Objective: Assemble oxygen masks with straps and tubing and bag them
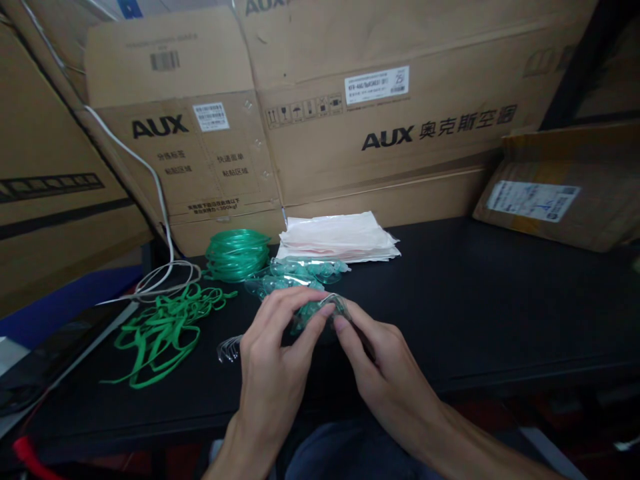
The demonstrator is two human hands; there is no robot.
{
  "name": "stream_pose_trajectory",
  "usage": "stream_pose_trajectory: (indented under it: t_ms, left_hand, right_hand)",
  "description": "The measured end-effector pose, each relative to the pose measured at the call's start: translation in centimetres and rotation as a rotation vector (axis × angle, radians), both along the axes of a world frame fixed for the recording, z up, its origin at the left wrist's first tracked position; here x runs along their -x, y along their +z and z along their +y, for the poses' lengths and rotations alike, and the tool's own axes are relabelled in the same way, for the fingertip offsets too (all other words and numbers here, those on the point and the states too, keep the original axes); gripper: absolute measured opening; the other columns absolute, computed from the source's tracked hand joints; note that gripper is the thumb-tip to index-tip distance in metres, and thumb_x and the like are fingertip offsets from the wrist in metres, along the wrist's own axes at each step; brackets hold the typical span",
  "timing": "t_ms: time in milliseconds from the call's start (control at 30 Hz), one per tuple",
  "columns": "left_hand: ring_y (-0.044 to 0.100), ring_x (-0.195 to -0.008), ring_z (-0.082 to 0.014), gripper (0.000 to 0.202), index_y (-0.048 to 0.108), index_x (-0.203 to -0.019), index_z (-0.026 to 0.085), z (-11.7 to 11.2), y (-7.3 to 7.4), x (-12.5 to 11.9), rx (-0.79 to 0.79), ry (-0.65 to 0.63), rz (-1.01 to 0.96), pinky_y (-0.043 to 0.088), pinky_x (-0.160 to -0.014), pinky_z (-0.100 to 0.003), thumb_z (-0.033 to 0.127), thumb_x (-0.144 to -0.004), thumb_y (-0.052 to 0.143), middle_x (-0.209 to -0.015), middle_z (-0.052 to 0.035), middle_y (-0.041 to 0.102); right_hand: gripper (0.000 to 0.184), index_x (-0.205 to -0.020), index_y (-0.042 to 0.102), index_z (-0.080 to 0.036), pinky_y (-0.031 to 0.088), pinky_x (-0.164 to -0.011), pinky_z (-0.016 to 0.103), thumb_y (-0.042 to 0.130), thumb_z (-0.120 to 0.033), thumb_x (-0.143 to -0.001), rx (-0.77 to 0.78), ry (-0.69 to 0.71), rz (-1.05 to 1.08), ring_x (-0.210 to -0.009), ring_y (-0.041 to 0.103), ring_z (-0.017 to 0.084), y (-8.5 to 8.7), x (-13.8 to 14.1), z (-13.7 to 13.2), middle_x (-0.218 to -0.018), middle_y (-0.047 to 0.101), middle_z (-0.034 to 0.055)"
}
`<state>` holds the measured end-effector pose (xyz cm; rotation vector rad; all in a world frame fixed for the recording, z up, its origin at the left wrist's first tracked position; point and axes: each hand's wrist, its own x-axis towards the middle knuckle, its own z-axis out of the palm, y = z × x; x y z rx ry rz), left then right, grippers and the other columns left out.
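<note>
The left hand [273, 353] and the right hand [380, 367] meet over the near middle of the black table [500, 300], both closed on a clear green mask [306, 315].

At the far left edge lies a dark flat device [50, 360]. A white cable [160, 200] runs down the boxes and loops onto the table. In front of it sprawls a tangle of green straps [160, 327], well left of the hands. A small bunch of bent metal clips [229, 348] lies just beside the left hand. Behind these sits a coil of green tubing [236, 253]. A heap of more masks [295, 272] lies just beyond the fingertips, crowding the space behind the hands. A stack of white sheets [340, 239] lies behind the heap. Cardboard boxes [400, 133] wall off the back, and a smaller carton [560, 193] leans at the right.

The left hand's fingers curl over the mask's left side, thumb under, pinching it. The right hand's thumb and forefinger are pressed together on a thin silvery strip [334, 298] at the mask's upper edge. The mask sits between the two sets of fingertips, raised slightly off the table; much of it is hidden by the fingers.
</note>
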<state>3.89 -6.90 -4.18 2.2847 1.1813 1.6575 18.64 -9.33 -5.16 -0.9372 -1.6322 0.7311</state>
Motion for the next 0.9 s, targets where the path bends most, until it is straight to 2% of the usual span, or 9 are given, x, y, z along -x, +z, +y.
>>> stream_pose_trajectory:
  t_ms: [100,233,400,533,800,900]
  left_hand:
    - [0.068,-0.100,-0.0155,0.016,0.072,-0.106,0.026,-0.2,-0.2,0.0,0.026,-0.013,0.034,0.053,-0.086,-0.025,0.017,-0.093,0.069,-0.108,0.0005,0.073]
    - [0.069,-0.095,-0.0144,0.016,0.073,-0.105,0.024,-0.5,-0.2,0.1,-0.021,-0.040,0.046,0.053,-0.087,-0.024,0.014,-0.094,0.067,-0.102,0.0000,0.074]
    - [0.069,-0.090,-0.0149,0.014,0.075,-0.102,0.023,-0.3,-0.2,0.3,-0.041,-0.042,0.044,0.052,-0.085,-0.025,0.014,-0.093,0.068,-0.097,-0.0006,0.075]
    - [0.068,-0.087,-0.0140,0.013,0.075,-0.100,0.022,-0.1,-0.1,0.5,-0.020,-0.034,0.041,0.052,-0.083,-0.024,0.014,-0.093,0.068,-0.095,-0.0001,0.074]
    - [0.060,-0.077,-0.0123,0.011,0.075,-0.097,0.023,-0.3,0.1,0.5,-0.039,-0.001,0.049,0.048,-0.072,-0.023,0.015,-0.094,0.068,-0.084,0.0026,0.070]
    - [0.057,-0.073,-0.0121,0.012,0.074,-0.096,0.024,-0.3,0.1,0.5,-0.028,0.022,0.059,0.045,-0.067,-0.023,0.015,-0.094,0.067,-0.080,0.0033,0.066]
  right_hand:
    - [0.042,-0.144,0.057,-0.019,0.048,-0.109,0.031,0.043,-0.025,-0.104,-0.012,-0.043,0.006,-0.126,0.064,0.021,-0.2,-0.1,-0.1,-0.139,0.066,0.0071]
    - [0.041,-0.141,0.060,-0.017,0.047,-0.110,0.029,0.047,-0.025,-0.103,-0.103,-0.099,-0.020,-0.125,0.065,0.021,-0.8,0.1,-0.3,-0.138,0.067,0.0094]
    - [0.036,-0.131,0.067,-0.013,0.055,-0.099,0.027,0.048,-0.016,-0.101,-0.234,-0.151,-0.084,-0.105,0.074,0.020,-1.5,0.4,-0.2,-0.116,0.076,0.0124]
    - [0.033,-0.124,0.070,-0.013,0.059,-0.087,0.026,0.048,-0.009,-0.099,-0.333,-0.147,-0.089,-0.091,0.075,0.019,-1.7,0.5,0.2,-0.103,0.077,0.0122]
    - [0.034,-0.121,0.071,-0.015,0.055,-0.091,0.025,0.046,-0.007,-0.100,-0.218,-0.043,-0.127,-0.100,0.073,0.019,-1.3,0.0,0.4,-0.110,0.077,0.0103]
    - [0.033,-0.118,0.073,-0.015,0.055,-0.087,0.027,0.046,-0.008,-0.100,-0.167,-0.025,-0.133,-0.095,0.074,0.019,-1.0,0.0,0.5,-0.107,0.077,0.0101]
